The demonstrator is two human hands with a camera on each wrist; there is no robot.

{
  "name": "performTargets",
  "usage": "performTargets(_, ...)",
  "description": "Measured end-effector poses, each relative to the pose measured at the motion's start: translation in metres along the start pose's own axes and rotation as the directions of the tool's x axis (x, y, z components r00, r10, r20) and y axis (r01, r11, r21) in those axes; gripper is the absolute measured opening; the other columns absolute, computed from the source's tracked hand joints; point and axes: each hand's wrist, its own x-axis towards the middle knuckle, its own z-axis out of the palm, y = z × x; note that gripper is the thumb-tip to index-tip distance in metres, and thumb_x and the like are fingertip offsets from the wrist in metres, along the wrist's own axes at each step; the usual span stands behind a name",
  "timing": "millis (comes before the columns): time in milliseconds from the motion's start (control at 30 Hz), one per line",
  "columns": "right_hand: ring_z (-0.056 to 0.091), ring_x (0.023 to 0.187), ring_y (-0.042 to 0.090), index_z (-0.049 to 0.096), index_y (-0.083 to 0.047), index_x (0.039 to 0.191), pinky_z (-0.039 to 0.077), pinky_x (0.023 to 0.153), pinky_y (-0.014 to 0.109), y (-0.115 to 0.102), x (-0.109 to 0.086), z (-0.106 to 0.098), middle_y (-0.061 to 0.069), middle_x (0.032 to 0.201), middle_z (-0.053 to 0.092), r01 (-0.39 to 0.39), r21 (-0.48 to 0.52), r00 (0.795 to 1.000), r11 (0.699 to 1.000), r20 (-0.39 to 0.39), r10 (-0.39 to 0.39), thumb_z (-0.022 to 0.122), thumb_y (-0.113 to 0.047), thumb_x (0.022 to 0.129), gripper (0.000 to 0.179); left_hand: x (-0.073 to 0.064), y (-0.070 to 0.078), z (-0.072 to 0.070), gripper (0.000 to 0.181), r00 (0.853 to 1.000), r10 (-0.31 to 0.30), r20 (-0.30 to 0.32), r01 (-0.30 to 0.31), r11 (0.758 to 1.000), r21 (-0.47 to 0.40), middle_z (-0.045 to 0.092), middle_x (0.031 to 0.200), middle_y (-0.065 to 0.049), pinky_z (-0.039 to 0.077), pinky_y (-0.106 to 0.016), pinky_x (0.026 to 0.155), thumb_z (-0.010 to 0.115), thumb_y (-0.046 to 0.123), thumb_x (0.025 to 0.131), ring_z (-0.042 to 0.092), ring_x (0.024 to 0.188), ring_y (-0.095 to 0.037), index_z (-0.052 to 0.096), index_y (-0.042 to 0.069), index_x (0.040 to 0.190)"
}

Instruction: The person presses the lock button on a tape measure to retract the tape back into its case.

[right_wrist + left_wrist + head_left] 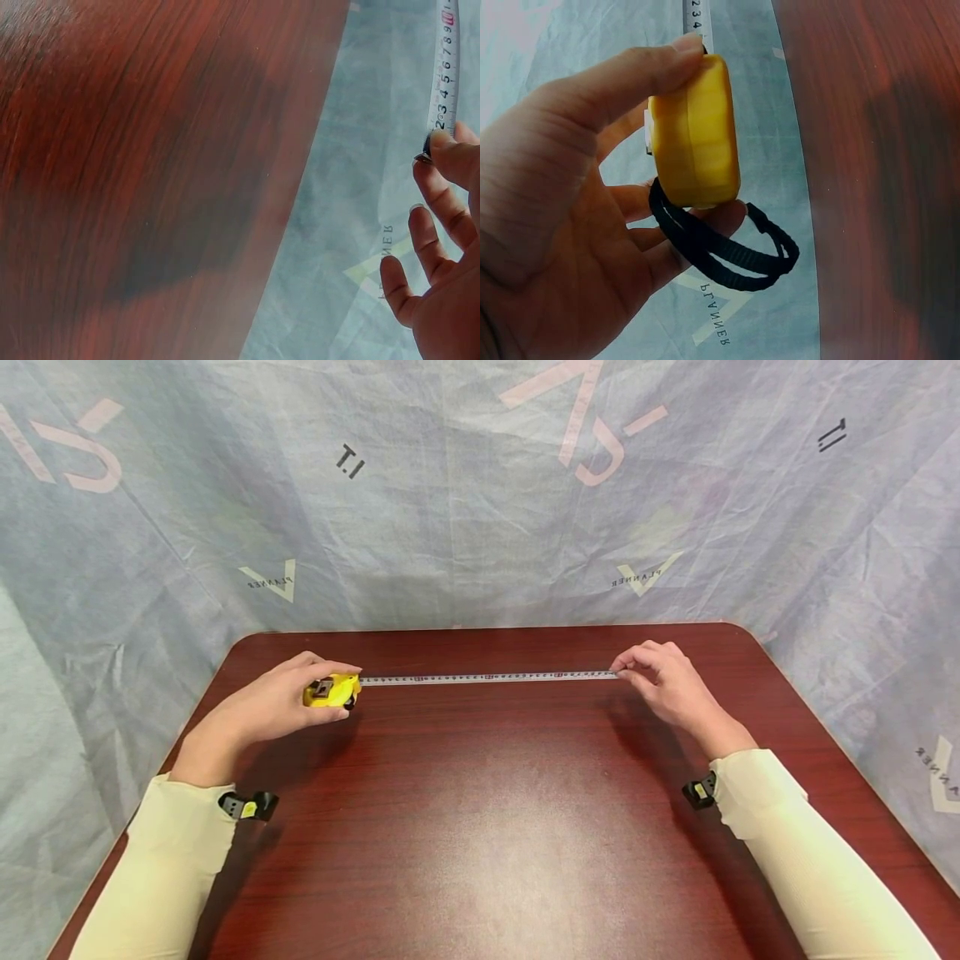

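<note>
Tape blade (pixel 697 16) (left wrist view) mostly off-frame

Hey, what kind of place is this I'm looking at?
Probably a makeshift recording booth, though I can't be sure. Wrinkled printed sheets hang behind and beside a reddish wood-grain table, and small black devices, likely cameras, sit at both wrists.

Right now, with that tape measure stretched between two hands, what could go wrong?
The right hand pinches just the end of the blade; if it slips, the blade might snap back toward the yellow case in the left hand. Stretched so long, the blade could also buckle. The case's loose black strap might snag.
</note>
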Motion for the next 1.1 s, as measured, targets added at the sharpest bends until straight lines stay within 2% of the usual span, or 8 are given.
performTargets(1100,0.051,0.09,0.024,0.073,-0.014,0.094,0.034,0.083,0.044,-0.009,0.011,0.011,0.001,0.092,0.068,-0.009,0.012,1.0,1.0,0.023,0.008,0.074,0.007,0.089,0.021,0.013,0.01,0.003,0.062,1.0,0.003,0.01,-0.003,1.0,-0.003,0.055,0.119,-0.009,0.047,-0.043,0.087,0.081,0.029,0.091,0.054,0.103,-0.023,0.056,0.024,0.148)
